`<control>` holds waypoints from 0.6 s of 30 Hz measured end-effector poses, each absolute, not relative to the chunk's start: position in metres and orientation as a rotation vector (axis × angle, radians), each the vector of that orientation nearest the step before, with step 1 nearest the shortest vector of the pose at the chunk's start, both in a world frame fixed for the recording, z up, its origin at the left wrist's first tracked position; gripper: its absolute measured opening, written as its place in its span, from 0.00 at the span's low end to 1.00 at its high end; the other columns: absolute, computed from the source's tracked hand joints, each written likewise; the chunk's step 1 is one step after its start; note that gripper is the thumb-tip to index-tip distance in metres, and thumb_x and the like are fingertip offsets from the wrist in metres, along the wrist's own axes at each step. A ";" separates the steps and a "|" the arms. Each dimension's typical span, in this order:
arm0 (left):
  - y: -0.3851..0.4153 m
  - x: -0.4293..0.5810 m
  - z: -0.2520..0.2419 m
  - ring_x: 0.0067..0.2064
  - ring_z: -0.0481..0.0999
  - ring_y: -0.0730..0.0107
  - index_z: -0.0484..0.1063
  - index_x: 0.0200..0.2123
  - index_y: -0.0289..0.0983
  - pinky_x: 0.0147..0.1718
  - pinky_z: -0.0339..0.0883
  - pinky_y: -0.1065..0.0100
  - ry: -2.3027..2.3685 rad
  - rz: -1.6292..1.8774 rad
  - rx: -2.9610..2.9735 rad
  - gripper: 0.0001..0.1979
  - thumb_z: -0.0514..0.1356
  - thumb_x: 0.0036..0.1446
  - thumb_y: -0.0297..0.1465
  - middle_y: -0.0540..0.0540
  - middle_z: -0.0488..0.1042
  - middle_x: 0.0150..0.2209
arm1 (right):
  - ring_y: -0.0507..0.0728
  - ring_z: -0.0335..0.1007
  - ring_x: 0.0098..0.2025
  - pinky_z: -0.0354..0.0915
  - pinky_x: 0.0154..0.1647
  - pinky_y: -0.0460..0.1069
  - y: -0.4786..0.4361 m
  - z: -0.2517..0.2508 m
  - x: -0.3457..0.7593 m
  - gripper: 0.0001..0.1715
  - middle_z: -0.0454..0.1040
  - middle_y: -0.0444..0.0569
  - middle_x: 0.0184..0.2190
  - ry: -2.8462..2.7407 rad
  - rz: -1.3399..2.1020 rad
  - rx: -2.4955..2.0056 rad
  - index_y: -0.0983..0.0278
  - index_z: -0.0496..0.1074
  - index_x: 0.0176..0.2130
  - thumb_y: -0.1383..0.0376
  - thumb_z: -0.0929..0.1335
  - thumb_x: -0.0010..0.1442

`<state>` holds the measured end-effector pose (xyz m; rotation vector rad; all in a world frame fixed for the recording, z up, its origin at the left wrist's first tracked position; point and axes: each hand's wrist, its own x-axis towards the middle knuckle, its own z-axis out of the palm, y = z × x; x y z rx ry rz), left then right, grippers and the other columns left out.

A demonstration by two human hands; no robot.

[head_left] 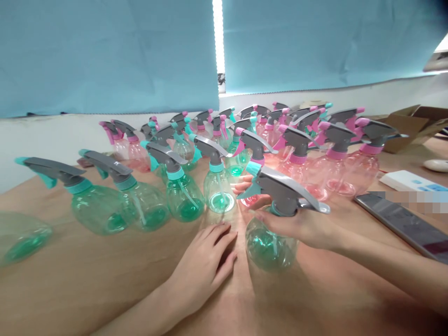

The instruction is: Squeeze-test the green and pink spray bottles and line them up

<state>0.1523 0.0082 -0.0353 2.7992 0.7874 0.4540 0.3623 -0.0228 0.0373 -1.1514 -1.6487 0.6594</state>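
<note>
My right hand (297,224) is closed round the neck of a green spray bottle (271,247) with a grey and teal trigger head, which stands upright on the wooden table (105,280). Just left of that bottle, my left hand (206,261) lies flat on the table with its fingers stretched out and nothing in it. Beyond both hands stand several green spray bottles (182,191) on the left and several pink spray bottles (329,172) on the right.
A phone (402,224) lies at the right, with a white box (409,182) and a white mouse (436,164) behind it. An open cardboard box (413,126) sits at the far right. A blue curtain (105,51) hangs behind the table.
</note>
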 end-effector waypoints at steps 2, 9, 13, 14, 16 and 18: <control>0.008 0.152 -0.035 0.57 0.66 0.54 0.64 0.57 0.37 0.54 0.63 0.52 0.784 0.464 2.798 0.17 0.52 0.66 0.30 0.39 0.68 0.55 | 0.56 0.75 0.34 0.74 0.39 0.52 -0.022 0.034 0.363 0.06 0.75 0.43 0.27 -1.673 0.661 -1.146 0.57 0.71 0.32 0.67 0.66 0.50; 0.008 0.153 -0.034 0.56 0.67 0.54 0.65 0.56 0.38 0.53 0.64 0.52 0.797 0.455 2.798 0.17 0.52 0.65 0.30 0.40 0.68 0.55 | 0.54 0.72 0.29 0.74 0.31 0.49 -0.022 0.031 0.365 0.03 0.74 0.43 0.27 -1.718 0.639 -1.218 0.57 0.69 0.28 0.67 0.66 0.49; 0.008 0.152 -0.034 0.56 0.67 0.54 0.65 0.56 0.38 0.53 0.64 0.52 0.797 0.458 2.791 0.17 0.52 0.65 0.30 0.40 0.69 0.55 | 0.55 0.70 0.31 0.73 0.31 0.50 -0.021 0.039 0.362 0.03 0.71 0.44 0.25 -1.716 0.644 -1.206 0.57 0.66 0.25 0.67 0.65 0.47; 0.008 0.152 -0.034 0.56 0.67 0.54 0.65 0.56 0.38 0.53 0.64 0.52 0.797 0.453 2.789 0.17 0.52 0.65 0.30 0.40 0.69 0.55 | 0.56 0.70 0.32 0.73 0.32 0.51 -0.021 0.039 0.361 0.03 0.71 0.44 0.25 -1.713 0.654 -1.220 0.57 0.66 0.25 0.67 0.65 0.47; 0.008 0.152 -0.034 0.56 0.66 0.55 0.65 0.56 0.38 0.53 0.64 0.52 0.799 0.441 2.787 0.17 0.52 0.65 0.30 0.40 0.68 0.55 | 0.56 0.69 0.31 0.73 0.33 0.52 -0.021 0.039 0.362 0.02 0.71 0.45 0.26 -1.711 0.653 -1.278 0.58 0.65 0.25 0.66 0.65 0.47; 0.008 0.152 -0.034 0.57 0.66 0.55 0.65 0.57 0.37 0.54 0.63 0.52 0.799 0.434 2.786 0.17 0.52 0.65 0.30 0.39 0.68 0.55 | 0.55 0.69 0.30 0.73 0.32 0.53 -0.022 0.036 0.364 0.01 0.72 0.45 0.28 -1.703 0.628 -1.343 0.58 0.65 0.25 0.65 0.65 0.47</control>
